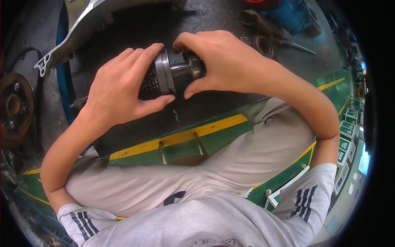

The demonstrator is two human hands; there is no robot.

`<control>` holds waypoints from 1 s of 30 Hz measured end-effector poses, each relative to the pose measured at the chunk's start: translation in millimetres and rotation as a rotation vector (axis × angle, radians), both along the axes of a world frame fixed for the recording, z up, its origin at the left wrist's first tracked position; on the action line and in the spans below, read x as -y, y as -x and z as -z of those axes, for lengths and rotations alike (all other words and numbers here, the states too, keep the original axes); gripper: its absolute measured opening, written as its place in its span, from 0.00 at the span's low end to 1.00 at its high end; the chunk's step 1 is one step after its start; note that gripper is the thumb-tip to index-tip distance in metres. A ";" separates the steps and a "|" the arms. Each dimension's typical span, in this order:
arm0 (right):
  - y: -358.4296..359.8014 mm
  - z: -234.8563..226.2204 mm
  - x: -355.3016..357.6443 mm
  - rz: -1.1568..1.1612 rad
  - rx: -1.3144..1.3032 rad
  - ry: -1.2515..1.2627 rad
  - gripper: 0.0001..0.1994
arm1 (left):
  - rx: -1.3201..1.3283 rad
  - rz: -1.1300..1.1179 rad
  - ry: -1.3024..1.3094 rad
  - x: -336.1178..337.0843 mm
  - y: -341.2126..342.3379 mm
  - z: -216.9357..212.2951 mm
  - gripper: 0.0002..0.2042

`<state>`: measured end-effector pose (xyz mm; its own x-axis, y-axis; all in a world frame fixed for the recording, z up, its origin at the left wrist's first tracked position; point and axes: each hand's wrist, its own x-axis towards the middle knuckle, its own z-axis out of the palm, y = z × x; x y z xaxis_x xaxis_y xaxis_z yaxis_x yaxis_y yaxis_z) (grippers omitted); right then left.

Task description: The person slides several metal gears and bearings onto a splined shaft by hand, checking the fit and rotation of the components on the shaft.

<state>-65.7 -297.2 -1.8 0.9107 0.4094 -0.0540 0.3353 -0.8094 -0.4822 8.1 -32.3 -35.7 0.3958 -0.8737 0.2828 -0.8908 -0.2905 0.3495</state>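
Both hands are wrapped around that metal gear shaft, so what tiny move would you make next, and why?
Probably twist the right hand while the left hand steadies the gear shaft: each hand grips an opposite end, held above the dark plate.

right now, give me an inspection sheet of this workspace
surface: dark checker-plate floor with a yellow and green edge
job's things: metal shaft-and-gear assembly, held off the floor
clutter: bearing ring, blue part, rusty brake disc, grey metal bracket
grippers: left hand grips the geared end; right hand grips the shaft end
cables: dark hose near the disc
surroundings: workshop benches far right, blurred
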 end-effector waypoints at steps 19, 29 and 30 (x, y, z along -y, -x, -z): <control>0.8 8.7 10.8 0.004 -0.085 -0.220 0.24 | 0.034 0.029 0.030 0.0 -1.6 0.3 0.48; 6.0 -0.7 12.2 -0.021 -0.089 -0.217 0.26 | 0.016 0.043 0.013 0.0 -3.4 -1.1 0.48; 7.9 -0.5 13.2 -0.064 -0.010 -0.203 0.26 | -0.001 0.033 0.002 0.0 -2.4 -1.2 0.47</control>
<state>-73.6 -310.4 -1.3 0.8821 0.4702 0.0269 0.3778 -0.6723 -0.6366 10.5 -32.3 -34.5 0.3672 -0.8855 0.2847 -0.8996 -0.2603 0.3507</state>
